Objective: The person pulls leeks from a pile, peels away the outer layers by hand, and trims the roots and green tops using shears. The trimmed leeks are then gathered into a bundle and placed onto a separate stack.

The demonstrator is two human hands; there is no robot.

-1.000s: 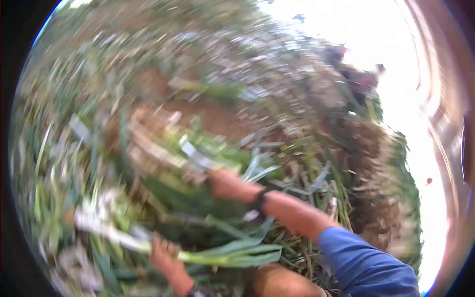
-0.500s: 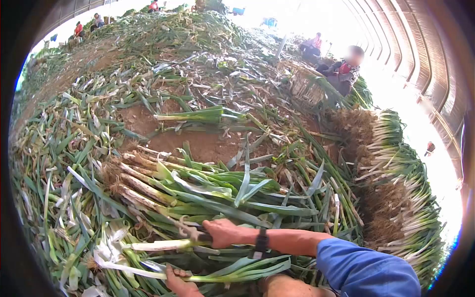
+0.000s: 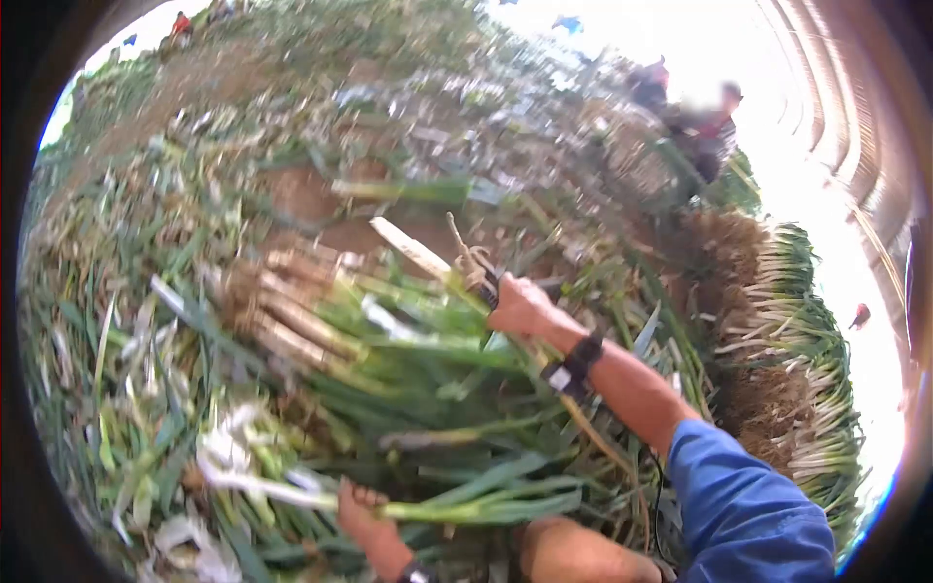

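Observation:
My left hand (image 3: 367,520), low in the view, is closed round a leek (image 3: 447,510). Its white shank points left and its green leaves trail right. Farther forward, my right hand (image 3: 528,309) grips a dark-handled tool (image 3: 483,285) with pale cord tied round it. A second leek (image 3: 413,250) runs along that same hand, its pale end pointing up and left; blur hides exactly how the fingers hold it. Between and left of my hands lies a bunch of leeks (image 3: 301,325) with brownish shanks and roots to the left.
Loose leaves and peelings (image 3: 126,321) cover the ground. Along the right stands a long row of stacked leeks (image 3: 777,330), roots facing inward. A person (image 3: 714,136) sits by a basket (image 3: 637,160) at the upper right. Greenhouse ribs (image 3: 846,97) curve above.
My right hand has swung up and to the right with the tool and the leek. My left hand stays low, still holding its leek. The view has shifted slightly and blurred.

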